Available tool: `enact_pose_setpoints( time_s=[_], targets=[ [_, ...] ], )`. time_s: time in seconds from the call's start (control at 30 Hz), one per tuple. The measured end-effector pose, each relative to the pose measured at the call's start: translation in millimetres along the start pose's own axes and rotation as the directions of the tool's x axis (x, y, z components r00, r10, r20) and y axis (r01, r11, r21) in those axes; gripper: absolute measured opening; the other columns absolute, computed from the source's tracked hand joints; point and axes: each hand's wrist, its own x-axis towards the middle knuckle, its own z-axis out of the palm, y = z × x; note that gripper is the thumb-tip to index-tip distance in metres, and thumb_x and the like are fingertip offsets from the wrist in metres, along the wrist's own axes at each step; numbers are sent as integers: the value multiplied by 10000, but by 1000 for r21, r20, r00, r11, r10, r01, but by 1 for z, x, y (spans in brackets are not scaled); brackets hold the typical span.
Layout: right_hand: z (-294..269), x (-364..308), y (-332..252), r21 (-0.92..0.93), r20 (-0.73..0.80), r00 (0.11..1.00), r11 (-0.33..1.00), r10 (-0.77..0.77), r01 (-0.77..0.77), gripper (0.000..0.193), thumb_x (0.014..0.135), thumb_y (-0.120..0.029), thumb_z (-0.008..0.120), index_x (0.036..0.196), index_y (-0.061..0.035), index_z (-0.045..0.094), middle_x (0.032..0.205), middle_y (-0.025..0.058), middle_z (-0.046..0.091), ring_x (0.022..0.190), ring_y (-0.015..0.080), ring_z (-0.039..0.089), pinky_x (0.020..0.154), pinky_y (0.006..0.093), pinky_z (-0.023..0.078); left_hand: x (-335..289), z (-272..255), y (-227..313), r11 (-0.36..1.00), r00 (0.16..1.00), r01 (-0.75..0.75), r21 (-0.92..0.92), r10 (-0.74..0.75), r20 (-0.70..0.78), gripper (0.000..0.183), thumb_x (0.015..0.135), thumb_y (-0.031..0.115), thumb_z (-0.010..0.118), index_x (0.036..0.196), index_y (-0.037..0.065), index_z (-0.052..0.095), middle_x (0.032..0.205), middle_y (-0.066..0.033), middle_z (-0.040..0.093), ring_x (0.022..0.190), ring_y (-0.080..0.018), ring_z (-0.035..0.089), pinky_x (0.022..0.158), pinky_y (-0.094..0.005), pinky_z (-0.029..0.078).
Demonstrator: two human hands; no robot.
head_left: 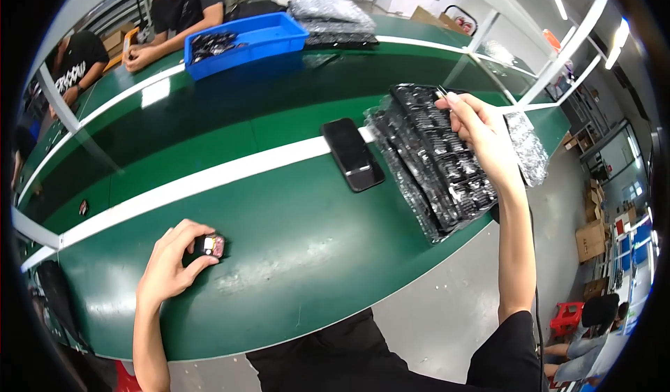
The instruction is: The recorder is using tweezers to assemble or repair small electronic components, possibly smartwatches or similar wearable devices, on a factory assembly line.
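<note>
On the left part of the green bench, my left hand [171, 263] is closed around a small dark device [214, 245]. The device's near end shows a pale patch, some yellow and a pinkish part between thumb and fingers. Farther out to the right, my right hand [480, 130] is raised in a pinch on a small thin piece [441, 93]; its exact kind is too small to make out. Just beneath that hand lies a stack of black compartment trays [436, 161], partly wrapped in clear plastic. My hand and forearm hide part of the stack.
A black phone [352, 154] lies left of the trays. Behind it, a white strip [209, 180] crosses the green bench [293, 252]. A blue bin [258, 43] with dark parts and bagged stacks [331, 15] stand farther back. Co-workers sit at far left; a red stool [567, 316] stands right.
</note>
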Motion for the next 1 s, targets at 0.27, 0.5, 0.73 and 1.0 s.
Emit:
enact_pose_setpoints(
  time_s=[0.27, 0.5, 0.73, 1.0],
  targets=[
    [178, -83, -37, 240, 605, 744, 956, -283, 168, 191, 1125, -117, 654, 1065, 44, 739, 913, 110, 636, 770, 211, 597, 724, 374, 480, 15, 13, -3, 995, 996, -88, -49, 90, 23, 519, 796, 232, 992, 1244, 59, 795, 962, -51, 686, 770, -215, 531, 795, -369, 447],
    [263, -69, -8, 433, 671, 697, 897, -252, -93, 128, 1060, -71, 771, 1114, 40, 803, 913, 48, 705, 770, 57, 583, 666, 278, 469, 10, 13, -4, 993, 999, -33, -113, 33, 5, 530, 780, 188, 1009, 1253, 36, 826, 939, -45, 698, 730, -188, 516, 692, -351, 442],
    [276, -79, 3, 390, 517, 743, 889, -426, 238, 97, 890, 44, 857, 981, 12, 866, 627, 6, 593, 554, 32, 446, 512, 282, 286, 7, 12, -8, 984, 998, 51, -169, -46, 31, 547, 766, 201, 1017, 1254, 31, 837, 950, -49, 711, 697, -179, 491, 650, -347, 437],
    [278, -80, -2, 347, 464, 762, 884, -453, 314, 51, 897, 26, 824, 946, 16, 835, 697, 63, 676, 539, 111, 575, 503, 302, 410, 9, 11, -12, 995, 999, 9, -102, -4, 44, 581, 740, 276, 1026, 1241, 41, 847, 953, -43, 721, 683, -169, 477, 668, -331, 424]
  ],
)
